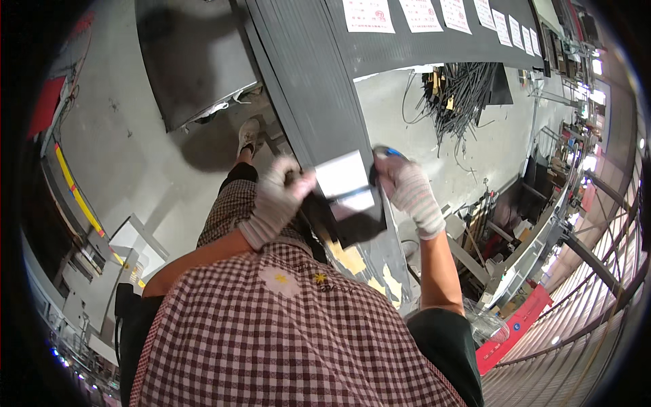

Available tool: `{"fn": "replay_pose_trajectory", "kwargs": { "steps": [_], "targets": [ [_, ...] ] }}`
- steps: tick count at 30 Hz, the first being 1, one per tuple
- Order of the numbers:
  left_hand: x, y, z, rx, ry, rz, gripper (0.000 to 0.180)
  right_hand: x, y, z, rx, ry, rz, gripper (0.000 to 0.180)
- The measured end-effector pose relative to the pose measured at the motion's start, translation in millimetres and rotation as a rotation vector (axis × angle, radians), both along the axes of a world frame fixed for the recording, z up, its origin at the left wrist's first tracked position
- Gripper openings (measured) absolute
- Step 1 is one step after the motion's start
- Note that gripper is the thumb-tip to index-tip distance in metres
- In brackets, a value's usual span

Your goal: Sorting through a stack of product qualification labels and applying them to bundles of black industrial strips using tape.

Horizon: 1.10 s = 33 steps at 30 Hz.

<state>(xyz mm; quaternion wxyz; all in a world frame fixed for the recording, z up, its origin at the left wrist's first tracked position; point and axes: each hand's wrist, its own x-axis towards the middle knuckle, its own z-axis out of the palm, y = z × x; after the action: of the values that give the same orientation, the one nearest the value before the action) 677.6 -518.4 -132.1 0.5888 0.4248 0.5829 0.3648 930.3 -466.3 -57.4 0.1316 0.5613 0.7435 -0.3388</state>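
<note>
A black, wallet-like folder or pouch point(363, 227) is in front of my apron, with a white sheet point(341, 175) at its upper part and a second pale patch below. My left hand point(274, 200), in a pale striped fingerless glove, pinches its left edge. On the other side my right hand point(412, 190), gloved alike, has its fingers closed at the right edge. A small dark thing with a blue part point(388, 152) shows at the right fingertips; I cannot make out its kind. Both hands are slightly blurred.
Below my hands runs a long dark ribbed strip point(308, 74), worn and peeling nearby. Printed white slips point(420, 13) lie in a row on a dark sheet ahead. A heap of thin black strips point(461, 95) lies on the floor at right. A dark panel point(196, 54) stands at left.
</note>
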Motion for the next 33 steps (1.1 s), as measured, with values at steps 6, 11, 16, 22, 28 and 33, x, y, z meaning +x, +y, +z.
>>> {"fn": "replay_pose_trajectory", "kwargs": {
  "steps": [6,11,16,22,28,33],
  "targets": [
    [16.3,10.1,3.5,0.039,-0.269,0.307,0.067,9.3,-24.4,11.4,0.149,0.030,-0.256,0.032],
    [29.0,39.1,-10.3,-0.137,-0.177,0.264,0.061,-33.2,-3.5,-26.5,0.259,0.150,-0.255,0.072],
    [26.3,36.8,-9.1,0.052,-0.081,0.384,0.075,-46.0,13.8,-31.3,0.216,0.159,-0.317,0.080],
    [36.6,-1.5,7.4,-0.041,0.140,0.312,0.081,-54.8,23.1,-28.7,0.061,0.312,-0.368,0.082],
    [42.5,-4.1,-0.6,0.056,0.076,0.305,0.083,-55.3,31.5,-32.0,0.092,0.224,-0.312,0.083],
    [23.6,-15.0,6.0,-0.119,0.047,0.173,0.081,-55.8,26.9,-31.3,0.258,-0.007,-0.352,0.082]
  ]
}}
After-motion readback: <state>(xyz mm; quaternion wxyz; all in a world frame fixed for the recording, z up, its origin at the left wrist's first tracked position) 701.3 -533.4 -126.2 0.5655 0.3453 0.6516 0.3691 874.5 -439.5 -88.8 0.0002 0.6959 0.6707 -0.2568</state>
